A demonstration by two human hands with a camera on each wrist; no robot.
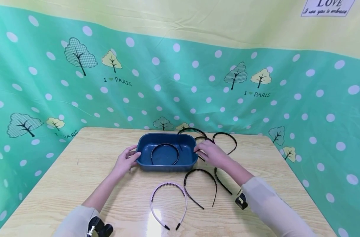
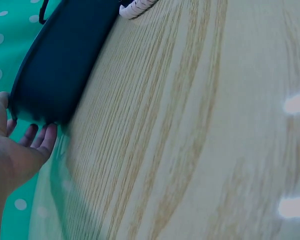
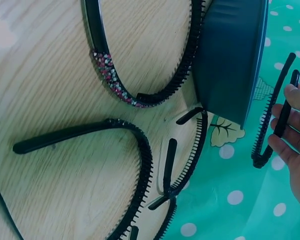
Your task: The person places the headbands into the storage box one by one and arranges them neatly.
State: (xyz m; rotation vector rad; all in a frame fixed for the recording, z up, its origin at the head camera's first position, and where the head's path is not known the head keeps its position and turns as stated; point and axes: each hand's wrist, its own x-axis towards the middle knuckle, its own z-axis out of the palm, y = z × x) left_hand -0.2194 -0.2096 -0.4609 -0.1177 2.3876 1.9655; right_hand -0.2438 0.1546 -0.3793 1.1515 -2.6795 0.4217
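A dark blue basin stands toward the back of the table, with one black headband lying inside. At the basin's left end my left hand grips it, thumb over the rim and fingers against the outer wall, as the left wrist view also shows. Over the right end, my right hand pinches one arm of a black toothed headband. The right wrist view shows this headband raised off the table, its arms between thumb and fingers.
A pale pink headband lies in front of the basin. Beside it is a black headband with sparkling stones on one arm. More black headbands lie to the right, partly behind my right arm. A patterned curtain hangs behind the table.
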